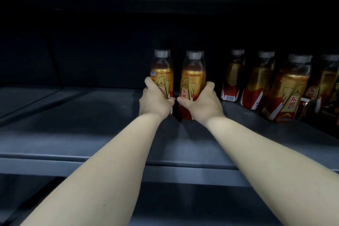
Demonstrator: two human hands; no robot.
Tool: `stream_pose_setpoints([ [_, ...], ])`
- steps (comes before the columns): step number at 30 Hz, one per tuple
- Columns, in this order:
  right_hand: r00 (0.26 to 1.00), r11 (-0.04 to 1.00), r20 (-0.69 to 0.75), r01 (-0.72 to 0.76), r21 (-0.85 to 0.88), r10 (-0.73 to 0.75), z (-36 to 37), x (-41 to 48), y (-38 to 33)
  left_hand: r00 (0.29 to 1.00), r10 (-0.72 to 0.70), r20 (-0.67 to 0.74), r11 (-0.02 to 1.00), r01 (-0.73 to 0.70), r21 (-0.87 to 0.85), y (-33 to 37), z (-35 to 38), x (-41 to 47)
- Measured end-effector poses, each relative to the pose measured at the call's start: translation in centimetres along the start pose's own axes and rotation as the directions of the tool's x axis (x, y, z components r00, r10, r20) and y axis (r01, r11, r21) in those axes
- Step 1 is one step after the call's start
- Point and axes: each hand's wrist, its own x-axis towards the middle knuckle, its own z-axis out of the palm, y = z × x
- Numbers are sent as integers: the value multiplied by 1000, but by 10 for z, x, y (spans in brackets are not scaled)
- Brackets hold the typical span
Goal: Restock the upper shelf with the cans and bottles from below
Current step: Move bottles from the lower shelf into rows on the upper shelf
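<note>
the left grip (156, 101) is curling round the left bottle (162, 71), and the right grip (200, 103) is curling round the right bottle (193, 77), thumbs nearly meeting. both bottles are standing upright, side by side and just apart, on the dark shelf (91, 124), with more bottles (286, 88) standing in a row to their right.

Two bare forearms reached up from the bottom of the frame to a dark grey shelf (91, 134). The left hand (155, 102) gripped one orange-labelled bottle (162, 71), the right hand (202, 102) gripped a second bottle (193, 77) just beside it; both stood upright at centre frame, thumbs almost meeting. At the right of the frame, a row of bottles (286, 86) of the same kind stood in shadow on the shelf.
</note>
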Motion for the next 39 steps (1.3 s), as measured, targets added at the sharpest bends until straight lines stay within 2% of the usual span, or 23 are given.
stream_pose_setpoints([
  [5,982,985,186,-2,171,-30,-17,7,5,999,-12,35,1000,13,-23,2,-4,2],
  [8,974,980,226,-18,198,-28,-20,7,4,999,-24,22,999,24,-37,3,-4,1],
  [11,987,979,158,-38,201,6,-7,6,1,1000,-28,4,999,28,-41,6,-2,-1],
  [14,999,991,24,-34,132,31,5,5,-3,999,-27,-17,999,27,-21,8,0,-2],
  [16,999,993,-12,-49,110,51,9,6,-4,999,-31,-24,1000,31,-6,9,1,-1],
  [28,999,996,-7,-38,84,39,6,9,-3,999,-30,-44,999,29,-13,11,0,0],
  [39,998,998,-42,-47,44,49,-38,-6,10,999,-21,-48,999,19,-43,22,0,-23],
])
